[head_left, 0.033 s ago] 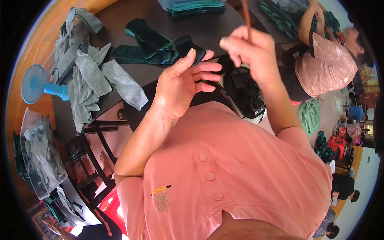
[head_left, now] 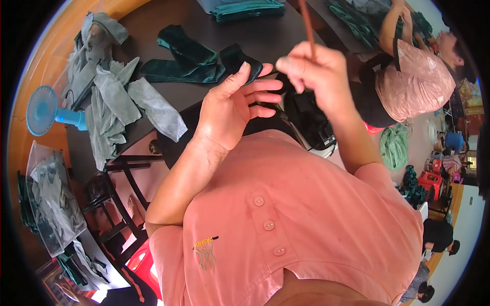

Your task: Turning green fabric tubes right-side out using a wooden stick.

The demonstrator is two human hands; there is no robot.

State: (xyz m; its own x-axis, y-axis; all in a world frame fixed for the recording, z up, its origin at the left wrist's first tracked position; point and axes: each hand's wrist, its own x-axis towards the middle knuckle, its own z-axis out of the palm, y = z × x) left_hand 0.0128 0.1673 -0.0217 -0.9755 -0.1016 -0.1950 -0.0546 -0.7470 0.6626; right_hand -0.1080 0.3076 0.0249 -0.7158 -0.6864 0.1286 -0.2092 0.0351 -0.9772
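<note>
A dark green velvet strip [head_left: 191, 53] lies folded over on the dark table [head_left: 145, 28], its near end raised into my left hand [head_left: 219, 112]. That end sits between the thumb and index finger, while the other fingers are spread with the palm turned up. My right hand [head_left: 324, 76], slightly blurred, is closed round a thin reddish-brown stick [head_left: 307, 23], which points up and away. The stick's lower end is hidden in the fist. The two hands are close together but apart, above the table's near edge.
Grey fabric strips [head_left: 117, 94] are heaped at the left, beside a small blue fan [head_left: 42, 109]. A folded green stack [head_left: 247, 11] lies at the far side. A black bag [head_left: 311, 122] is below my right hand. Another person [head_left: 413, 86] works at the right. A clear bin [head_left: 53, 204] holds grey pieces.
My right hand has moved slightly down and to the left, toward my left hand, with the stick in it. The left hand keeps its grip on the velvet strip.
</note>
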